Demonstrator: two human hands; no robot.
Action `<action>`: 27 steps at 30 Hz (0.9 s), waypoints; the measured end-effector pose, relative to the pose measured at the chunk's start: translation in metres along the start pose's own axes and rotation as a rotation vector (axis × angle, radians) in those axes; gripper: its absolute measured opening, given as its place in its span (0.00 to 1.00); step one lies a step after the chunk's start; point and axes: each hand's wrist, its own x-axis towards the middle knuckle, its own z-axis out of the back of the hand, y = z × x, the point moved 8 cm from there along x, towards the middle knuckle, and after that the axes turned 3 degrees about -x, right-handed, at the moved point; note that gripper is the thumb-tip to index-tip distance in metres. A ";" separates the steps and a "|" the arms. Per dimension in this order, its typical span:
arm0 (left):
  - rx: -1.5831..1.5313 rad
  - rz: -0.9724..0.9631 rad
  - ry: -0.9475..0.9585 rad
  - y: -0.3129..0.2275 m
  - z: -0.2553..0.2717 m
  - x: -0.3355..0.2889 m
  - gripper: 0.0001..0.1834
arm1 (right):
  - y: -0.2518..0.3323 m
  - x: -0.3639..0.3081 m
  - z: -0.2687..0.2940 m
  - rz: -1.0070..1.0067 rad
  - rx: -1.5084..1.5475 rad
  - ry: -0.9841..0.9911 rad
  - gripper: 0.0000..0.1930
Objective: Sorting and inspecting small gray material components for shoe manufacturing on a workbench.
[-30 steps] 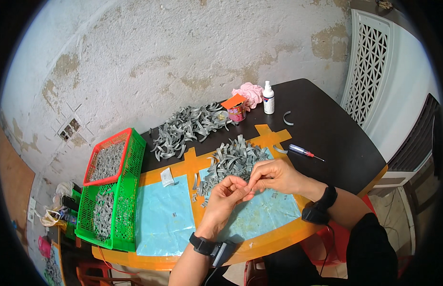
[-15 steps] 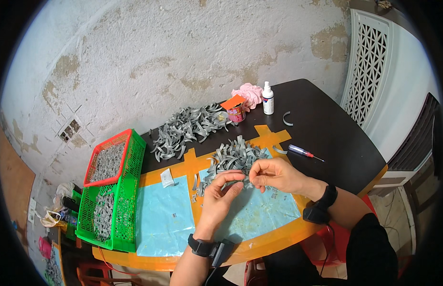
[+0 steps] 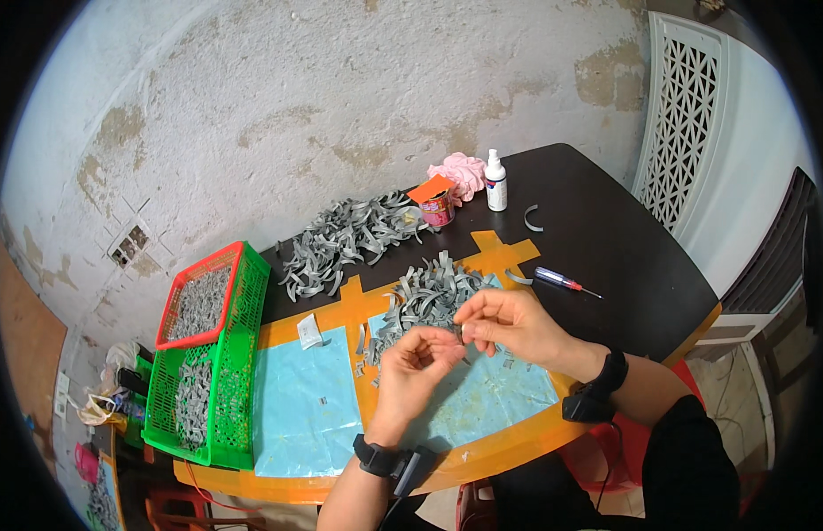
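Compared with half a second ago, the left hand [image 3: 417,367] and the right hand [image 3: 509,329] are narrowing the gap between them and are now almost meeting at the fingertips, suggesting that the fine finger work is resuming. Both are curling, thumb near forefinger; I cannot tell whether they are gripping a small piece. They are hovering over the front side of a loose heap of curved grey strips [image 3: 426,296], which is lying near the middle of the black worktop [image 3: 624,212], partly on a pale blue plastic sheet [image 3: 491,416].

A larger mound of similar grey strips [image 3: 345,241] is sprawling toward the back edge. Orange tape [image 3: 305,487] is lining the front edge. A green mesh plastic basket [image 3: 243,354] is crowding the left edge, leaving less room there. Toward the right edge, the worktop is offering more room beyond a screwdriver with a translucent, blue-and-red handle [image 3: 557,279].
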 end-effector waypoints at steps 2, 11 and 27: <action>-0.174 0.033 -0.011 0.003 0.002 0.002 0.09 | -0.001 0.002 0.007 0.019 0.041 -0.071 0.07; -0.699 0.168 -0.006 0.012 -0.004 -0.003 0.05 | 0.035 -0.014 -0.013 0.493 -0.468 -0.037 0.12; -0.694 0.159 -0.012 0.017 -0.002 0.000 0.07 | 0.037 -0.012 -0.014 0.520 -0.520 0.008 0.05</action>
